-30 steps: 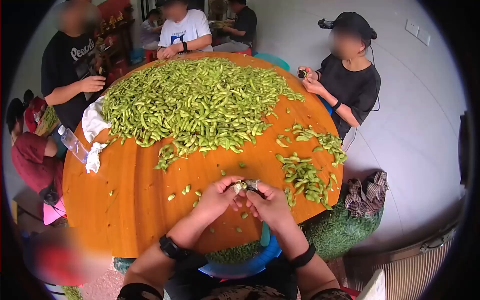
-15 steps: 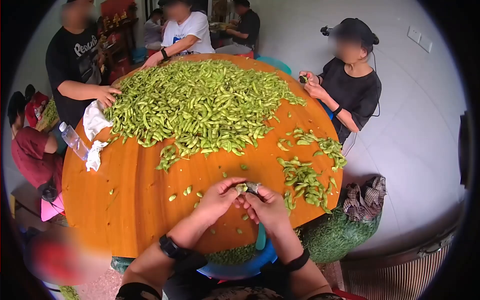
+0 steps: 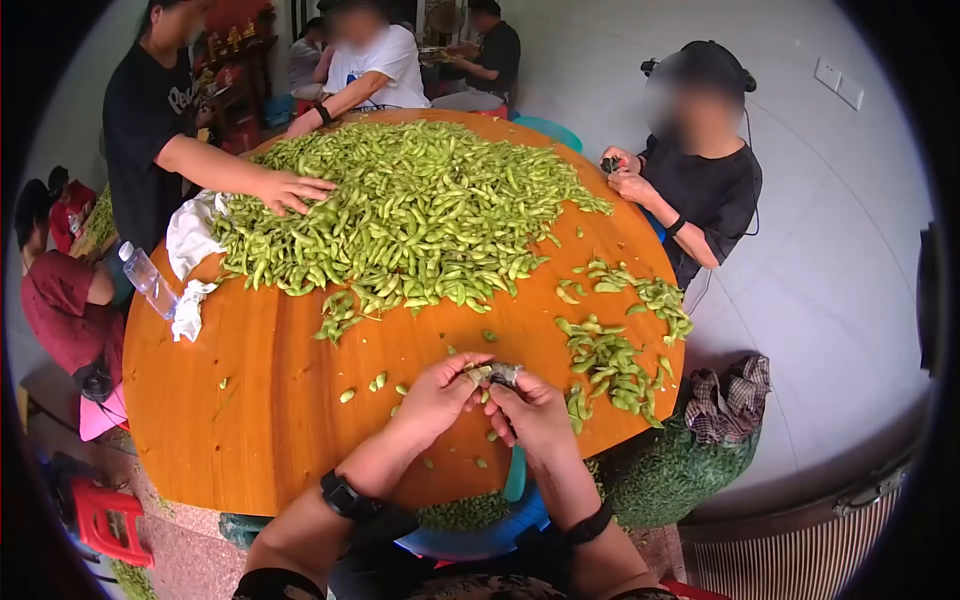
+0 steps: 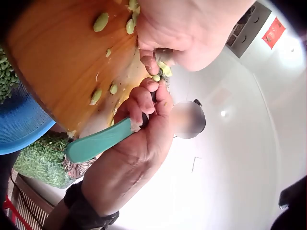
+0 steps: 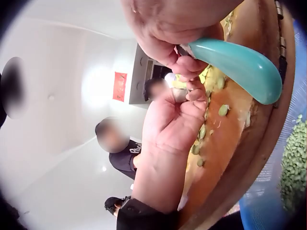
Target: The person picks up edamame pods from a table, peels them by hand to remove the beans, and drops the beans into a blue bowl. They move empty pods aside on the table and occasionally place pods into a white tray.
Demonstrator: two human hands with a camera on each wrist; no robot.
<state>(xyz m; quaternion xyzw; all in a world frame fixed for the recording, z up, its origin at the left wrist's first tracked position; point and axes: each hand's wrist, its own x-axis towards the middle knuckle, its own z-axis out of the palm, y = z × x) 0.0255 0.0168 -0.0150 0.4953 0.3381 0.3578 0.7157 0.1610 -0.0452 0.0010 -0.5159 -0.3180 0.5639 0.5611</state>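
In the head view my left hand pinches a green soybean pod near the table's front edge. My right hand meets it there, fingers curled round a tool whose smooth teal handle sticks out below the palm; the tool's working end is hidden in the fingers. A dark grey covering shows at the right hand's fingertips. Close up in the left wrist view, a pale green bean shows between the two hands. Loose shelled beans lie on the wood to the left of my hands.
A large heap of pods covers the far part of the round wooden table. A smaller pile lies at right. Below the edge sits a blue basin with shelled beans. A bottle stands left; another person's hand reaches over the heap.
My two hands stay together at nearly the same spot, working on the pod. The person at the far left has leaned in and stretched an arm over the heap.
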